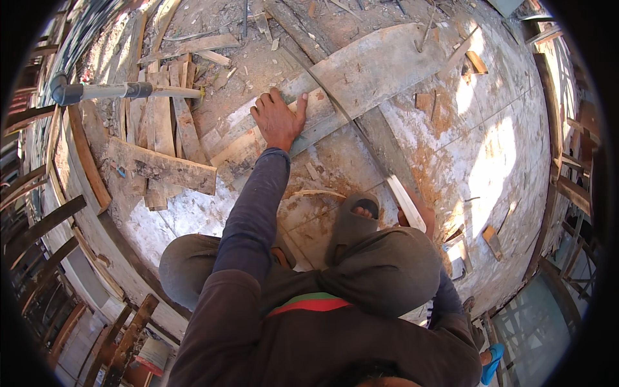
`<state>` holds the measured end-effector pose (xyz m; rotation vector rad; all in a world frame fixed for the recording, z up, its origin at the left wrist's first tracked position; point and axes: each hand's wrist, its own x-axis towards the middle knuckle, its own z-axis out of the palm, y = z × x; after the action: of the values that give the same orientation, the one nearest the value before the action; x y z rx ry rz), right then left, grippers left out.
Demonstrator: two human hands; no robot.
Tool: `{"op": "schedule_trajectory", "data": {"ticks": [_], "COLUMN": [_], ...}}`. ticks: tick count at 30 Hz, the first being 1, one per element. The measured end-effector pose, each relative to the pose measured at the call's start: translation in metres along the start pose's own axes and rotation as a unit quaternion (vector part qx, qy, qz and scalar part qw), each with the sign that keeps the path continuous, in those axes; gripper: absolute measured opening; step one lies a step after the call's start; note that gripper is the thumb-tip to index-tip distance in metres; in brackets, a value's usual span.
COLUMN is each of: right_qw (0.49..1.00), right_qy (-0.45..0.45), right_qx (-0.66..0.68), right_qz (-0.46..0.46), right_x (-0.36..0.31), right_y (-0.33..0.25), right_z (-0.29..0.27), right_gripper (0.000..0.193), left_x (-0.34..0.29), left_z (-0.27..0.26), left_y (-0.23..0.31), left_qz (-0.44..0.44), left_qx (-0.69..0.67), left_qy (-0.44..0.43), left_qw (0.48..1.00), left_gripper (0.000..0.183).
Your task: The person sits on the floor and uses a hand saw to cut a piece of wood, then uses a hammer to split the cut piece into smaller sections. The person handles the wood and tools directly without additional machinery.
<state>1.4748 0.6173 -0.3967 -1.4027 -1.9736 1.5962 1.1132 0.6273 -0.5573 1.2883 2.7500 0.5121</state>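
My left hand presses down on a short wooden board, its fingers partly spread and the thumb out to the right. My right hand, by my right knee, closes around the near end of a long handsaw; much of that hand is hidden behind the saw. The thin blade runs away to the upper left, crossing the short board just right of my left hand. A wide grey plank lies beyond, reaching to the upper right.
Several loose planks are piled at the left, near a grey pipe with elbow fittings. Wood scraps and sawdust lie on the tiled floor at the right. My sandalled foot is close to the saw.
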Motion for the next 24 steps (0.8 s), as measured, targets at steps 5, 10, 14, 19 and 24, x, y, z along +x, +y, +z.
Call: {"op": "schedule_trajectory", "data": {"ticks": [5, 10, 14, 19, 24], "right_qw": [0.983, 0.986, 0.998, 0.988, 0.976], "right_qy": [0.02, 0.028, 0.033, 0.044, 0.052], "right_qx": [-0.022, -0.055, -0.043, -0.065, -0.018], "right_qz": [-0.181, -0.154, -0.014, -0.132, -0.209], "right_x": [0.127, 0.042, -0.045, 0.039, 0.161], "right_y": [-0.013, 0.023, 0.035, 0.02, -0.022], "right_z": [0.064, 0.026, -0.016, 0.029, 0.084], "right_gripper": [0.064, 0.058, 0.057, 0.058, 0.059], "left_x": [0.001, 0.001, -0.001, -0.002, 0.008], "left_z": [-0.001, -0.002, -0.004, -0.005, -0.007], "left_y": [0.003, -0.001, 0.004, 0.005, 0.007], "left_qz": [0.006, -0.013, -0.012, 0.0, 0.002], "left_qx": [0.002, -0.01, 0.005, 0.014, 0.012], "left_qy": [0.001, 0.003, 0.004, 0.013, 0.003], "left_qw": [1.0, 1.0, 1.0, 1.0, 1.0], "left_gripper": [0.074, 0.073, 0.069, 0.067, 0.067]}}
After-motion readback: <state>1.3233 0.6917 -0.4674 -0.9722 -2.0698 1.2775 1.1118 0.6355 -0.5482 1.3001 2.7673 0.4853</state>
